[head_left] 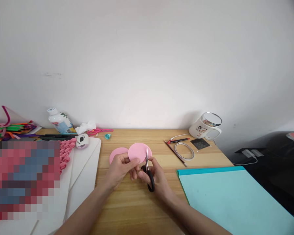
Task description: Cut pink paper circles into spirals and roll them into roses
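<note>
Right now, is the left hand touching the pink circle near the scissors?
Touching. The head view shows the left hand, thumb on the pink circle, by its lower edge.

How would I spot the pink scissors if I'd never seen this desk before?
Start at the wooden desk and look along its back edge, left of the middle, to the crumpled white tissue. Just right of it, behind a small teal cap, lie the pink scissors. Unlike the black-handled scissors in the right hand, nobody is holding them.
</note>
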Demonstrator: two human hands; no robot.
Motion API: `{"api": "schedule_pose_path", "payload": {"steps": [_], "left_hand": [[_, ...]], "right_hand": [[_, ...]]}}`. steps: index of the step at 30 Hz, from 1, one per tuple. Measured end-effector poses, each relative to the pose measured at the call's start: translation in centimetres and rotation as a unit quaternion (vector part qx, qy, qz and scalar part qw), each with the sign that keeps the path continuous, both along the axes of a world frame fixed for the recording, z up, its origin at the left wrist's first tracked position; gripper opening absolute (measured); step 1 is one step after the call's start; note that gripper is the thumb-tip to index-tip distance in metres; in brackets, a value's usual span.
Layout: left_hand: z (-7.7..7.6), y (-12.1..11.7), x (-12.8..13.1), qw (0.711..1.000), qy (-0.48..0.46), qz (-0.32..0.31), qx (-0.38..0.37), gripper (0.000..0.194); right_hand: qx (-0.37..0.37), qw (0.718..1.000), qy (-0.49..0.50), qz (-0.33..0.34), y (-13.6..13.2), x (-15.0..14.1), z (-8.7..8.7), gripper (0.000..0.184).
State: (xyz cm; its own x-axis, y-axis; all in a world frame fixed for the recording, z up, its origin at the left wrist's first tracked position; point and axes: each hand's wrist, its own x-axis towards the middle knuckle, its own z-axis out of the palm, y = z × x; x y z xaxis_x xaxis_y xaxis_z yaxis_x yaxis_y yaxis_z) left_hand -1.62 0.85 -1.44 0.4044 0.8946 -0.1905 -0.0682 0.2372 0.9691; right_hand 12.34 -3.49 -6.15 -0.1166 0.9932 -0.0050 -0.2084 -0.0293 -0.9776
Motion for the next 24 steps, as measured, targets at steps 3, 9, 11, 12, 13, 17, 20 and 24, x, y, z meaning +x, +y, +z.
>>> {"api": "schedule_pose_path", "payload": {"steps": [3, 9, 11, 12, 13, 17, 20, 24], "left_hand": [[-0.05, 0.01, 0.01, 1.0, 0.01, -0.004, 0.008, 0.03], [-0.05, -0.04, -0.1, 0.999, 0.023, -0.02, 0.029, 0.029], [-0.12, 0.0, -0.14, 0.999, 0.021, -0.024, 0.032, 0.029], [-0.17, 0.03, -0.16, 0.999, 0.019, -0.026, 0.032, 0.029], [-0.22, 0.06, -0.18, 0.999, 0.017, -0.028, 0.032, 0.029], [-0.27, 0.06, -0.18, 0.999, 0.018, -0.041, 0.026, 0.031], [-0.18, -0.07, -0.1, 0.999, 0.021, -0.044, 0.019, 0.03], [-0.19, -0.18, 0.02, 0.998, 0.035, -0.037, 0.021, 0.03]], "right_hand": [[0.004, 1.0, -0.004, -0.009, 0.03, 0.0, -0.24, 0.053], [0.031, 0.999, 0.008, -0.021, 0.24, 0.05, -0.43, 0.053], [0.033, 0.999, 0.012, -0.018, 0.26, 0.07, -0.51, 0.053], [0.034, 0.999, 0.014, -0.016, 0.27, 0.07, -0.55, 0.052], [0.035, 0.999, 0.017, -0.014, 0.27, 0.07, -0.59, 0.051], [0.037, 0.999, 0.024, -0.01, 0.29, 0.04, -0.56, 0.051], [0.046, 0.999, 0.024, -0.012, 0.27, -0.02, -0.24, 0.051], [0.059, 0.997, 0.048, 0.014, 0.24, -0.16, 0.34, 0.049]]}}
